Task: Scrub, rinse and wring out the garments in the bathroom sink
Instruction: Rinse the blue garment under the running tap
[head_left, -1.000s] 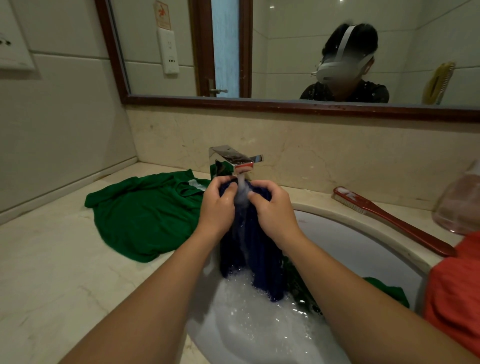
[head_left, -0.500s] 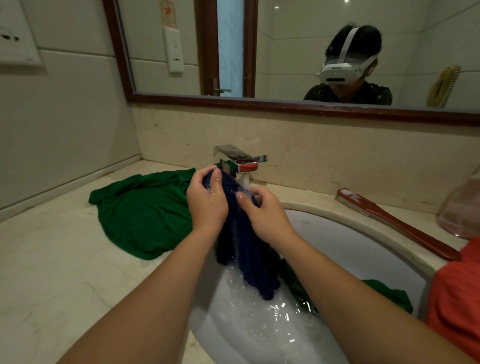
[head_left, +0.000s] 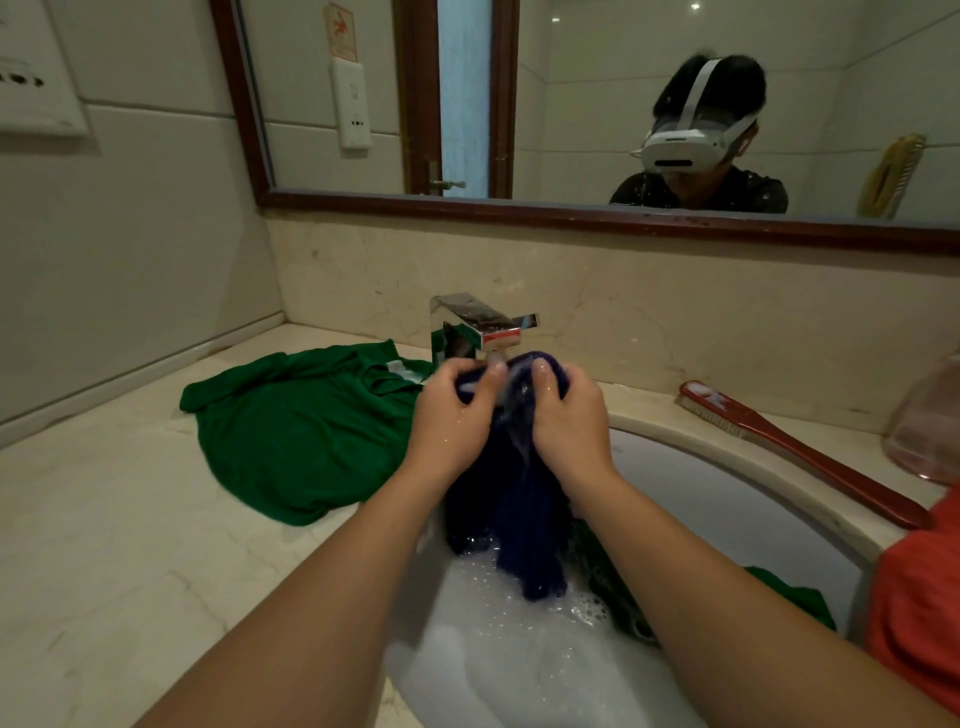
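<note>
No words or numbers can be read. At about eleven o'clock, reflected in the mirror (head_left: 571, 104), a small pale sign (head_left: 340, 31) above the wall switch (head_left: 351, 104) bears a red figure, perhaps a slip warning; any lettering is too blurred.

pale tiled wall (head_left: 130, 218), wood-framed mirror (head_left: 571, 104), marble counter (head_left: 104, 545).

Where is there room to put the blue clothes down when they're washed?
The bare marble counter left of the sink, in front of the green shirt. The right side is crowded: scrub brush, pink container, orange cloth. The sink holds suds and another green garment.
</note>
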